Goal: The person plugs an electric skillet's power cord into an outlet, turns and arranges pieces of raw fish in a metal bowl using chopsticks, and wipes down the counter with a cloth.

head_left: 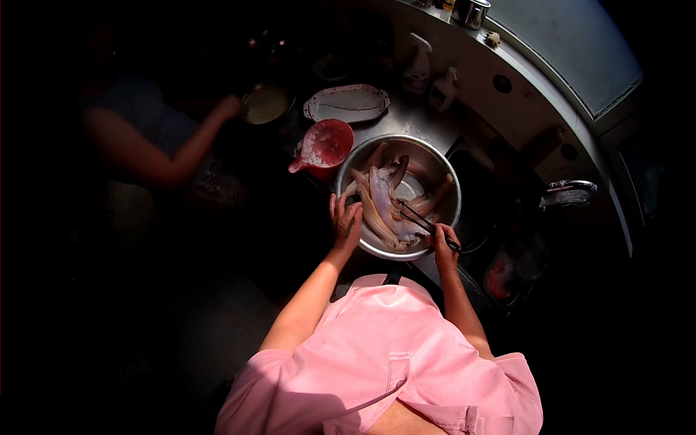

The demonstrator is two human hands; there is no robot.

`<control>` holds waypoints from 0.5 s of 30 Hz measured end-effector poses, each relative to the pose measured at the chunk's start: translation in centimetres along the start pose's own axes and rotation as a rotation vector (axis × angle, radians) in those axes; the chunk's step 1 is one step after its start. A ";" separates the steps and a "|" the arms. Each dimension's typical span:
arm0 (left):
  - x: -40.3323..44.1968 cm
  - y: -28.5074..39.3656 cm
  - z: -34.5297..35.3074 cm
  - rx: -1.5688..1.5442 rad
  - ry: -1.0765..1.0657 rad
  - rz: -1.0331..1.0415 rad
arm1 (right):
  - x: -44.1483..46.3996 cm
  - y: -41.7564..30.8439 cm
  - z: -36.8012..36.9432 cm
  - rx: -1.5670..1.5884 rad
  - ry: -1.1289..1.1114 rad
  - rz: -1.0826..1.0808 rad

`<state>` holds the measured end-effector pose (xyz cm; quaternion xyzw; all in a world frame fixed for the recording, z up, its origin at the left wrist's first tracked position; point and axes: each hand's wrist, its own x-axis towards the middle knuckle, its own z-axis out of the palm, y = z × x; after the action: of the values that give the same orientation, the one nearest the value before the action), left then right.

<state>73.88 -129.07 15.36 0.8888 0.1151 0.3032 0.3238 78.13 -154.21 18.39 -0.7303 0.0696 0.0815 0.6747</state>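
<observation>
A wide metal bowl stands in front of me with several long pale pieces of what looks like fish inside. My right hand, at the bowl's lower right rim, is closed on dark chopsticks, or a similar thin tool, whose tips reach in among the pieces. At the bowl's left rim is my left hand, its fingers apart and touching or very near the edge.
Beyond the bowl's upper left lie a red strainer-like container and a white oblong dish. Another person's arm reaches toward a round pan at the left. Spray bottles stand behind; a metal cup sits on the ledge.
</observation>
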 end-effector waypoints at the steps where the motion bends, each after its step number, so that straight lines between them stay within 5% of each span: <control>1: 0.0 0.0 0.0 0.001 -0.005 -0.003 | 0.0 0.1 0.0 0.011 0.002 0.003; 15: 0.0 0.2 0.0 -0.021 0.020 -0.020 | 0.3 0.7 -0.1 0.005 -0.001 -0.040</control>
<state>73.91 -129.21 15.45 0.8811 0.1241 0.3098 0.3352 78.24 -154.40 17.62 -0.7298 0.0549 0.0680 0.6781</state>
